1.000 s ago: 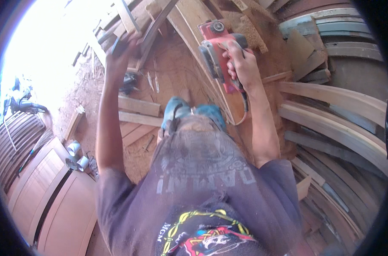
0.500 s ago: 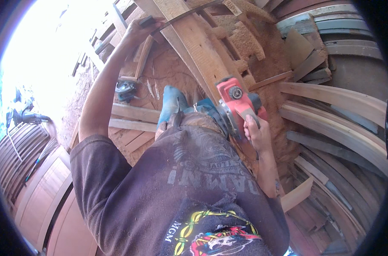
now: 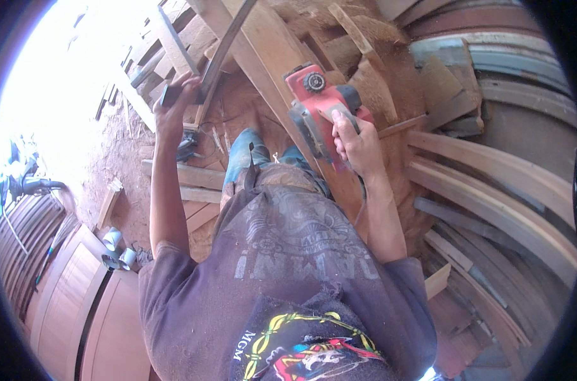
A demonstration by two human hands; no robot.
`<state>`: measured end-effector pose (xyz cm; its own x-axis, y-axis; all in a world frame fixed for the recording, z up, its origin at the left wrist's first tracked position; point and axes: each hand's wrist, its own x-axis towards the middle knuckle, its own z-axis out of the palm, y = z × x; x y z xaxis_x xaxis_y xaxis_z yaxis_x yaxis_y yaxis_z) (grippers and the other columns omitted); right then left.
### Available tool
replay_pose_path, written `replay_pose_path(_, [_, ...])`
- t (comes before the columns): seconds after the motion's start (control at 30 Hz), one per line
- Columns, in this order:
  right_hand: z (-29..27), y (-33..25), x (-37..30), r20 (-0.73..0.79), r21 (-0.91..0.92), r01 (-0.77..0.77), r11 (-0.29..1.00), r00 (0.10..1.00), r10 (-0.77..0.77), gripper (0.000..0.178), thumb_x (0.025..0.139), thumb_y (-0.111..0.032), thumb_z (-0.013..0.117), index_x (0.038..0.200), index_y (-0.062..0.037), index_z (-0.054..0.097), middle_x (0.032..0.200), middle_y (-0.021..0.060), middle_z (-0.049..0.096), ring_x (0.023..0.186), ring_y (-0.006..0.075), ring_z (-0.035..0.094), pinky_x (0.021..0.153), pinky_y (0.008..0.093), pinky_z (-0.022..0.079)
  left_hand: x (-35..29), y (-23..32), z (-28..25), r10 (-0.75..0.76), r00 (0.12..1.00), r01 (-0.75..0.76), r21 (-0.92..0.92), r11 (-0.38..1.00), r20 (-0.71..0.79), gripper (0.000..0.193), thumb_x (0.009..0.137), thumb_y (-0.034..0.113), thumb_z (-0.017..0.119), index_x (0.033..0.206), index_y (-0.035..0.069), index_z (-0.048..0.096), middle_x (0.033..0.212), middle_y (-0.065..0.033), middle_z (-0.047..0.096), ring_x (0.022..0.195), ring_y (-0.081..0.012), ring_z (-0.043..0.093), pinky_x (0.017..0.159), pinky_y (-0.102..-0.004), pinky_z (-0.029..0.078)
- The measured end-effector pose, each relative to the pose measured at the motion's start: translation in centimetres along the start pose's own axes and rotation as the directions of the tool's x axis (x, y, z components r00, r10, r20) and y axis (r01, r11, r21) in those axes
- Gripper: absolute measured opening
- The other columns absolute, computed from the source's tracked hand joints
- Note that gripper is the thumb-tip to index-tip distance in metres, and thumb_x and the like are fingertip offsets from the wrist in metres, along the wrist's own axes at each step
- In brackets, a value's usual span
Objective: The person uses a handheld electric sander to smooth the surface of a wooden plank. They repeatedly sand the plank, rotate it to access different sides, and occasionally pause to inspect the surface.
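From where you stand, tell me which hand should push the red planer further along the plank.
Right. The right hand already has its grip on the handle of the red power planer, which sits on the long plank. The left hand is off to the side, gripping a thin wooden strip.

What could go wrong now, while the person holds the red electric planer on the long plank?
1. The right hand alone holds the red electric planer on the sloping plank; it might slip or tilt.
2. The left hand grips a thin dark strip beside the plank, possibly in the planer's way if it runs forward.
3. Loose boards lie around the feet, so tripping seems possible.
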<state>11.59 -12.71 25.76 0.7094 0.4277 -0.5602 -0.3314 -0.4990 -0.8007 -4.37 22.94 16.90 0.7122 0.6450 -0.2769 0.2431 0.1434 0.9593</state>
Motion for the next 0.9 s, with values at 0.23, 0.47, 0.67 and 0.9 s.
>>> replay_pose_path(0.23, [4.2,-8.3,9.1,0.056,-0.020,0.075,0.997,0.996,-0.074,0.050,0.105,-0.050,0.061,0.077,-0.0092,0.061,0.061,-0.0051,0.052,0.050,0.0041,0.047,0.045,0.0248,0.035,-2.2,-1.8,-7.3,-0.132,0.972,0.102,-0.156,0.982,-0.195,0.047,0.104,0.019,0.072,0.144,-0.004,0.062,0.127,-0.0118,0.076,0.121,-0.0193,0.070,0.109,-0.0343,0.052])
replay_pose_path(0.47, [9.3,-15.6,21.2,0.080,-0.001,0.146,0.989,0.986,-0.145,0.048,0.100,-0.052,0.065,0.105,-0.0091,0.085,0.068,-0.0050,0.056,0.053,0.0046,0.050,0.047,0.0260,0.042,-2.2,-0.5,-9.7,-0.115,0.954,0.100,-0.067,0.993,-0.279,0.044,0.104,0.017,0.072,0.142,-0.003,0.064,0.125,-0.0103,0.077,0.119,-0.0169,0.070,0.108,-0.0334,0.052])
replay_pose_path(0.67, [12.9,-21.6,29.2,0.176,-0.006,0.342,0.940,0.925,-0.336,0.064,0.103,-0.060,0.059,0.107,0.0018,0.076,0.069,-0.0028,0.053,0.052,0.0057,0.046,0.045,0.0265,0.037,1.3,3.0,-8.8,-0.040,0.967,0.042,0.000,0.999,-0.252,0.042,0.104,0.018,0.073,0.140,-0.003,0.066,0.123,-0.0076,0.078,0.115,-0.0141,0.070,0.107,-0.0322,0.051])
replay_pose_path(0.9, [8.7,-14.6,17.5,0.102,0.111,0.276,0.955,0.952,-0.287,0.049,0.105,-0.052,0.062,0.098,-0.0078,0.080,0.064,-0.0058,0.054,0.056,0.0049,0.051,0.050,0.0250,0.040,10.5,7.7,-6.2,0.103,0.993,-0.115,0.258,0.959,0.061,0.042,0.104,0.021,0.073,0.140,0.002,0.068,0.121,-0.0073,0.079,0.112,-0.0140,0.071,0.102,-0.0313,0.054])
